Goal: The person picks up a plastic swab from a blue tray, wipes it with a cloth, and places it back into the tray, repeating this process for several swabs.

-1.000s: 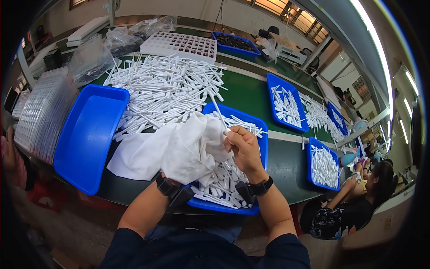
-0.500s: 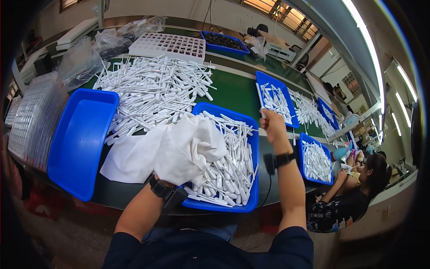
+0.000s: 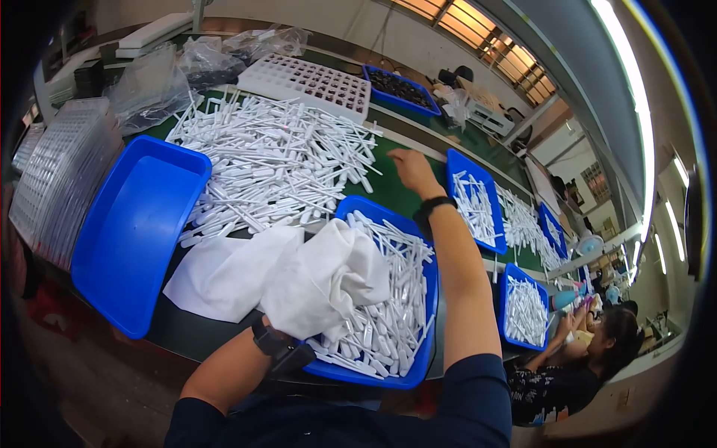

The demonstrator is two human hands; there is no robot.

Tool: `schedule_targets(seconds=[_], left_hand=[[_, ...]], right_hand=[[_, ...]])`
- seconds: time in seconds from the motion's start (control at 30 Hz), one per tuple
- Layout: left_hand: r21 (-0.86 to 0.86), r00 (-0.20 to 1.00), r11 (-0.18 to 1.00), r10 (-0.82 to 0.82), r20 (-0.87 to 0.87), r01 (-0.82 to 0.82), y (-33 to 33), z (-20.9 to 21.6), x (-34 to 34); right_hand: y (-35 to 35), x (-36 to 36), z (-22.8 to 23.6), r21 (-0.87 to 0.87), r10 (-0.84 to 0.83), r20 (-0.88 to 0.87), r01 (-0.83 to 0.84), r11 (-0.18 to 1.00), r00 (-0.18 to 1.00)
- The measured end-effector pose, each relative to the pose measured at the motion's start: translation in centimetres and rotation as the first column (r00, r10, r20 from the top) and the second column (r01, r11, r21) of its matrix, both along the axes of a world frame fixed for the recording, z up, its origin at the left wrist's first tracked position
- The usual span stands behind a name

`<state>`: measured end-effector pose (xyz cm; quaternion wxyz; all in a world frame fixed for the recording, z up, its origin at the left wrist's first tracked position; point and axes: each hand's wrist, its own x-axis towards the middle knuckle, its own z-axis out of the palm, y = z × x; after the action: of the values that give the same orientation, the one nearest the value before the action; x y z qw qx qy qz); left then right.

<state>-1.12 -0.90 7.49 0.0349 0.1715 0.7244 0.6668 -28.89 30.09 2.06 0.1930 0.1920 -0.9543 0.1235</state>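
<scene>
My left hand is hidden beneath a bunched white cloth (image 3: 325,280) and grips it from inside. Only the wrist, with a black strap and box, shows below. The cloth partly covers a blue tray (image 3: 432,299) of slim white plastic sticks with wider ends (image 3: 388,313). To the right, my right hand (image 3: 414,172) hovers over the green table surface, near the right edge of a large pile of the same sticks (image 3: 276,157). Its fingers are loosely bent, and no stick shows in them.
A bare-bottomed blue tray (image 3: 142,231) stands at left beside stacked clear trays (image 3: 63,179). Behind the pile lie a white holed rack (image 3: 306,82) and plastic bags (image 3: 149,93). Two blue trays of sticks (image 3: 476,201) (image 3: 525,306) stand at right, near a seated person (image 3: 567,366).
My right hand has left the far right tray and swung left toward the pile; the stick it held no longer shows. The view has tilted slightly. My left hand stays under the cloth.
</scene>
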Motion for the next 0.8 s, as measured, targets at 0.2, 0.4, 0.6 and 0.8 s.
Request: schedule_targets(seconds=[0.2, 0.4, 0.6, 0.8], left_hand=[[-0.260, 0.892, 0.943, 0.074, -0.445, -0.208, -0.6, -1.7, -1.1], [-0.372, 0.897, 0.895, 0.063, -0.438, -0.245, -1.0, -5.0, -0.2], [-0.173, 0.979, 0.982, -0.108, -0.176, 0.078, -0.5, -1.5, -1.7], [-0.178, 0.886, 0.976, 0.027, -0.464, -0.123, -0.4, -1.3, -0.6]], right_hand=[[-5.2, -6.8, -2.2, 0.253, 0.071, 0.182, -0.116, 0.960, 0.981], [-6.7, -5.0, -0.6, 0.044, 0.180, 0.083, -0.184, 0.982, 0.980], [-8.3, 2.3, 2.4, -0.587, 0.145, -0.014, -0.126, 0.800, 0.989], [-8.5, 10.7, 4.3, -0.892, 0.332, 0.045, -0.112, 0.439, 0.942]])
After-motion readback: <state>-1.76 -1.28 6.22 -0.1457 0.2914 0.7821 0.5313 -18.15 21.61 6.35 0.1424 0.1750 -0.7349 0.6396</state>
